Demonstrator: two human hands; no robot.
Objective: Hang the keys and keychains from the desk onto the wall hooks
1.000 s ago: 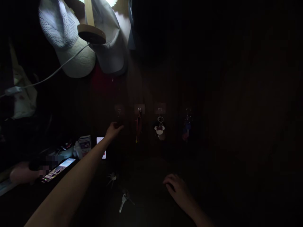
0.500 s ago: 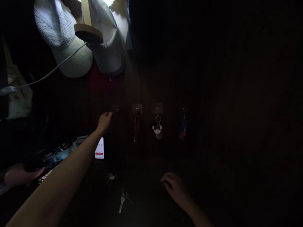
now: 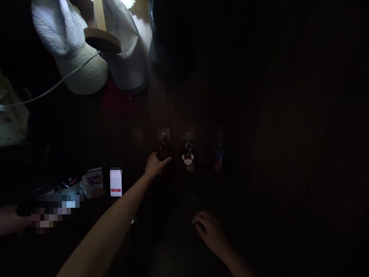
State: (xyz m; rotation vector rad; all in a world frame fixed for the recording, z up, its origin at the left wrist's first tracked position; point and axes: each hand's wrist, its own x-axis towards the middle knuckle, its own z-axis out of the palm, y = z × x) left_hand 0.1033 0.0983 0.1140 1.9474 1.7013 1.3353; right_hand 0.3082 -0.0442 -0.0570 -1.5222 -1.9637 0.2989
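My left hand point(image 3: 155, 164) is raised at the dark wall, with its thumb spread away from the fingers. It is just below and against a brownish keychain point(image 3: 163, 148) on the second hook from the left; the dark hides whether they touch. Beside it hangs a keychain with a white mouse-head charm point(image 3: 188, 159), then a bunch with blue and pink pieces point(image 3: 220, 157). A bare hook point(image 3: 138, 137) is at the left. Low on the right, my right hand point(image 3: 210, 229) rests with loosely curved fingers, a gap at the thumb and nothing held. A key's edge point(image 3: 132, 221) shows beside my left forearm.
A lit phone point(image 3: 116, 183) stands upright left of my arm, beside a small box point(image 3: 95, 182). Caps point(image 3: 86, 73) hang upper left behind a round wooden lamp base point(image 3: 102, 40) with a white cable point(image 3: 62, 80). Another person's arm point(image 3: 11, 219) is at the far left.
My left hand has moved right from the first hook to the brownish keychain, and its thumb has spread. My left forearm covers most of the loose keys. My right hand stays put.
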